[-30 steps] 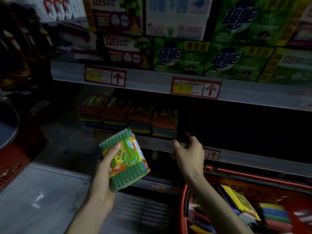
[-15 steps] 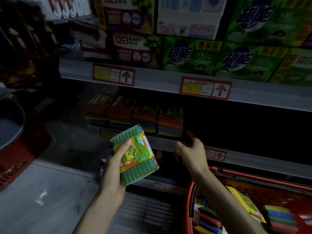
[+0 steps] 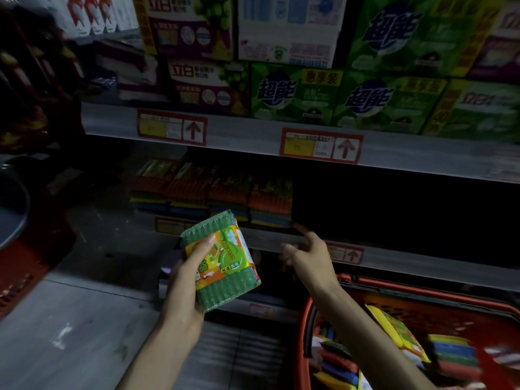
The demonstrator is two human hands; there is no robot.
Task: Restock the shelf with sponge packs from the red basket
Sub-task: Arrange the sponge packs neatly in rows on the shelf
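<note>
Boxes, upper shelf: green boxes point(image 3: 292, 94) read 超能, one with 惠享装 in a yellow band; the purple-and-white boxes point(image 3: 202, 85) to their left read 立白.
Price tags: red-framed price tags point(image 3: 320, 146) on the upper shelf edge each carry a red up-arrow; the small print is too blurred to read.
Held pack: the green sponge pack point(image 3: 222, 263) has an orange, yellow and green label whose writing is unreadable. It is tilted, in the air in front of the middle shelf point(image 3: 267, 240).
Left hand: the left hand point(image 3: 191, 280) grips the pack, fingers curled round its near side.
Right hand: the right hand point(image 3: 309, 260) reaches over the red basket point(image 3: 422, 291), index finger pointing at the shelf edge and the others loosely bent, holding nothing. Whether it touches the shelf cannot be told.
Shelf stock: stacked sponge packs point(image 3: 213, 192) sit on the left of the middle shelf.
Basket: more packs point(image 3: 394, 330) lie inside, near right.
</note>
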